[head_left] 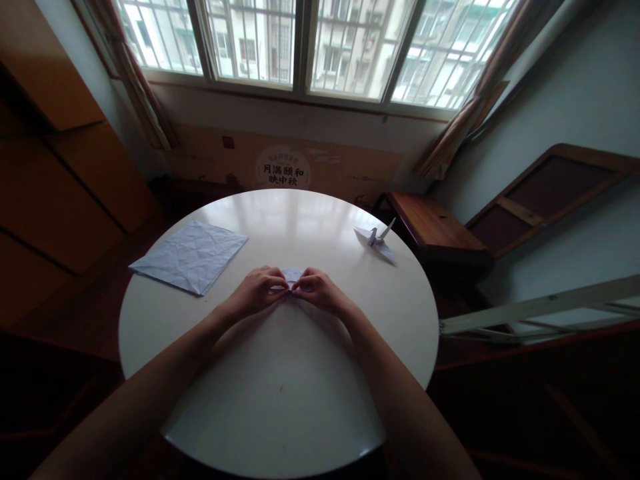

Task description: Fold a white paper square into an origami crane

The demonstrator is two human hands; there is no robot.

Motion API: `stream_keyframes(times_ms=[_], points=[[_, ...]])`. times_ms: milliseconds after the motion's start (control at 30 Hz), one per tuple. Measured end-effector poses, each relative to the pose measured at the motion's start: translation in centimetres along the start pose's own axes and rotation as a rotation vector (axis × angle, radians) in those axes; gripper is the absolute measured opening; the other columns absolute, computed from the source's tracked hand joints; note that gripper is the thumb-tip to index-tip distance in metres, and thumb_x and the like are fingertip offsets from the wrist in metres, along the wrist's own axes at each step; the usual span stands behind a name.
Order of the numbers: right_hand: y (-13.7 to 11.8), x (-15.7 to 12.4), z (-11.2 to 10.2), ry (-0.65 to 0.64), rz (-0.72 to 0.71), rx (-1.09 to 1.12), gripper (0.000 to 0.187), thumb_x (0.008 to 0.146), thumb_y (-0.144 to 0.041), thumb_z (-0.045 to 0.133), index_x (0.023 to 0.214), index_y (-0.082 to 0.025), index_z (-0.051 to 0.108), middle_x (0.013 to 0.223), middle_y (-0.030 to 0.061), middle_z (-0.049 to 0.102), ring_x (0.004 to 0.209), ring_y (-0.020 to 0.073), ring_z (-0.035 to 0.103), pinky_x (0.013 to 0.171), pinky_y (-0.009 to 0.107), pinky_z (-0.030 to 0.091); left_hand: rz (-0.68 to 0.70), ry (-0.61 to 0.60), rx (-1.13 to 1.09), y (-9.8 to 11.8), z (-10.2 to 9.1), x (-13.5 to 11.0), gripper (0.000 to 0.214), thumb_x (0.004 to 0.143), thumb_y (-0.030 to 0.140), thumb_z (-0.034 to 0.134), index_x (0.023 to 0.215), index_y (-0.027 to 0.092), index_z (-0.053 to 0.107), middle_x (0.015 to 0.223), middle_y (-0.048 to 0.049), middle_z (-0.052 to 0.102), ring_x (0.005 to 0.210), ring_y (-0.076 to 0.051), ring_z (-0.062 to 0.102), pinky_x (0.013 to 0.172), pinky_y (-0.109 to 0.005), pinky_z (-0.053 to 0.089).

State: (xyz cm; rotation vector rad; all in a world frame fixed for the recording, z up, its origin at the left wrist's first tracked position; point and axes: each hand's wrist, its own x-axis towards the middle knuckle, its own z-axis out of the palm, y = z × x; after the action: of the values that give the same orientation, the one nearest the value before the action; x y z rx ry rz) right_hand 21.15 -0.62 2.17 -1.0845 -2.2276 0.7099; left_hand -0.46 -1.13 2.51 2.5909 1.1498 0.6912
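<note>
A small folded piece of white paper (291,275) lies at the middle of the round white table (280,393). My left hand (257,291) pinches its left side with curled fingers. My right hand (317,289) pinches its right side, fingertips meeting the left hand's over the paper. Most of the paper is hidden under my fingers.
A creased square sheet of white paper (191,255) lies flat at the table's left. A finished paper crane (376,237) stands near the right rim. A wooden stool (433,230) sits beyond the table at right, and a window (310,47) runs along the far wall.
</note>
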Motion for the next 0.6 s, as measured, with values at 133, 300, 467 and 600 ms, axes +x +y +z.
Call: stream_keyframes(times_ms=[133,300,467,600], points=[[0.25,0.0,0.1,0.004,0.004,0.015,0.011,0.079,-0.027,0.073,0.088,-0.023,0.078,0.085,0.0035,0.062,0.077,0.013,0.059,0.074,0.025,0.044,0.012,-0.015,-0.019,-0.22,0.01,-0.01,0.012,0.086,0.029,0.064,0.091,0.027,0.075,0.095,-0.0037,0.07,0.087,-0.019,0.061,0.079,-0.031,0.045],[0.38,0.14,0.32,0.01,0.042,0.005,0.012,0.081,-0.029,0.071,0.089,-0.023,0.078,0.085,0.0037,0.063,0.078,0.0131,0.059,0.075,0.025,0.045,-0.005,-0.014,-0.034,-0.24,-0.05,0.07,0.012,0.086,0.03,0.064,0.086,0.025,0.075,0.093,-0.0039,0.07,0.087,-0.019,0.062,0.079,-0.031,0.046],[0.44,0.27,0.55,0.028,0.054,-0.011,0.012,0.082,-0.028,0.07,0.088,-0.02,0.078,0.085,0.0049,0.065,0.078,0.0139,0.06,0.076,0.025,0.045,-0.023,-0.001,-0.055,-0.32,0.02,0.11,0.011,0.086,0.028,0.064,0.083,0.022,0.072,0.091,-0.0044,0.07,0.088,-0.019,0.062,0.081,-0.031,0.046],[0.47,0.29,0.52,0.046,0.045,-0.014,0.011,0.08,-0.027,0.072,0.085,-0.018,0.077,0.083,0.0055,0.064,0.078,0.0143,0.06,0.075,0.026,0.045,-0.06,0.0,-0.059,-0.24,-0.13,0.1,0.011,0.085,0.029,0.064,0.082,0.021,0.071,0.09,-0.0049,0.069,0.089,-0.02,0.062,0.082,-0.031,0.046]])
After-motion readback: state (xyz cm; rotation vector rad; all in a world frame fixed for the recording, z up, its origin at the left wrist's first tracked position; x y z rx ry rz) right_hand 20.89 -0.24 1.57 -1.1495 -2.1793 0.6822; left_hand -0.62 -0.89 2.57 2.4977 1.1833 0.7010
